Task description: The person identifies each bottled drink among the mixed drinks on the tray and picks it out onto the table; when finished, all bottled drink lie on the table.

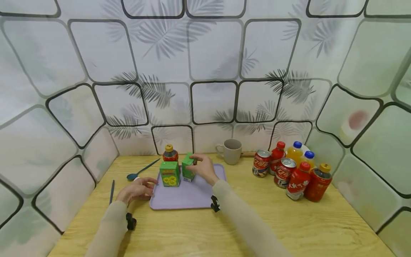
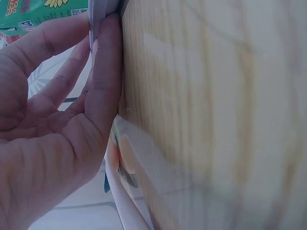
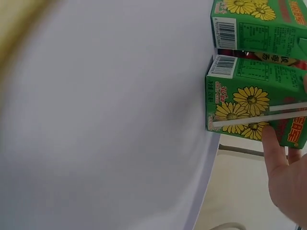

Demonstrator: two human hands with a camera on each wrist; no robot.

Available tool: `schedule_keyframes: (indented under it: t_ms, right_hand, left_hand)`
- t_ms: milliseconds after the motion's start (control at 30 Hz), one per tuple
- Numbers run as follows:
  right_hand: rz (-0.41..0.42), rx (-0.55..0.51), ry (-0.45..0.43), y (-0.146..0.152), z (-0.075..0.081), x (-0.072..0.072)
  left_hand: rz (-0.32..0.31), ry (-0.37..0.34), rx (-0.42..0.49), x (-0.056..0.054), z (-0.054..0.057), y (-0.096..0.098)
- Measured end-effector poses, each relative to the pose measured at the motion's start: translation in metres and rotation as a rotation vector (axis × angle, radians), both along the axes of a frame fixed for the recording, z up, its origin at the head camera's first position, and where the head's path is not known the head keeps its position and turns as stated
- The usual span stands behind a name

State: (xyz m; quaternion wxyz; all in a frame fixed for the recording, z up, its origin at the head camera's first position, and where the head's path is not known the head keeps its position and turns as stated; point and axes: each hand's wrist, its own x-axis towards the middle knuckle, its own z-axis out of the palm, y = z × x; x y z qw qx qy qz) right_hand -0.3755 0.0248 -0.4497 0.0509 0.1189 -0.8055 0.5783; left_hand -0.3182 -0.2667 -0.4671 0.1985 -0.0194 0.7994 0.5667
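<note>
A pale purple tray (image 1: pixel 192 196) lies on the table. My left hand (image 1: pixel 136 190) is at its left edge; in the left wrist view the fingers (image 2: pixel 105 67) pinch the tray's rim (image 2: pixel 97 19) from both sides. My right hand (image 1: pixel 203 168) holds a green drink carton (image 1: pixel 187 168) upright at the tray's far part. A white straw (image 3: pixel 259 118) runs along that carton's side in the right wrist view. Beside it, to the left, stands another green drink carton (image 1: pixel 170 174). Behind them is a dark bottle with a yellow cap (image 1: pixel 170 154), its lower part hidden.
A dark blue spoon (image 1: pixel 141 170) and another thin dark utensil (image 1: pixel 112 191) lie left of the tray. Behind the tray's right corner stands a grey mug (image 1: pixel 232 151). Red cans (image 1: pixel 261 164) and several bottles (image 1: pixel 298 181) crowd the right side. A patterned curtain (image 1: pixel 213 103) encloses the table.
</note>
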Motion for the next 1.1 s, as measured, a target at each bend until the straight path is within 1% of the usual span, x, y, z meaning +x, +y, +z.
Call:
schedule_keyframes:
  t_ms: [100,167,267,333,400,433,533,600,700,800,867,1100]
  right_hand:
    - [0.001,-0.018,-0.007,0.01,-0.003,0.004]
    - [-0.01,-0.008,-0.011,0.016,-0.003,0.006]
    - [-0.053,0.03,-0.023,0.025,-0.003,0.011]
    - [-0.067,0.027,-0.023,0.031,-0.001,0.014]
    - [-0.074,0.003,-0.007,0.038,0.002,0.017]
    - [-0.08,-0.009,0.004,0.042,0.004,0.019]
    - [-0.078,-0.079,0.033,0.054,0.008,0.021]
    - [-0.095,-0.103,0.035,0.062,0.008,0.024]
    - [-0.111,-0.109,0.022,0.072,0.008,0.027]
    - [-0.114,-0.115,0.005,0.081,0.007,0.031]
    - [-0.12,-0.121,0.0,0.087,0.007,0.034]
    - [-0.177,-0.1,0.024,0.109,0.012,0.042]
  left_hand:
    - [0.011,-0.001,-0.005,-0.001,-0.002,0.003]
    - [0.028,-0.004,-0.001,-0.001,-0.003,0.004]
    - [0.017,-0.002,-0.004,-0.001,-0.003,0.004]
    - [0.02,-0.007,-0.004,0.0,-0.003,0.004]
    - [0.014,-0.005,-0.015,0.001,-0.004,0.004]
    - [0.025,-0.008,-0.018,0.001,-0.004,0.004]
    - [0.027,0.0,-0.019,0.001,-0.002,0.004]
    - [0.013,0.002,-0.016,0.001,-0.002,0.004]
    - [0.02,-0.003,-0.003,0.0,-0.002,0.003]
    - [0.016,-0.003,-0.01,0.0,-0.002,0.003]
    - [0.024,-0.003,-0.011,-0.001,-0.002,0.003]
    - [0.022,-0.006,-0.013,-0.001,-0.002,0.003]
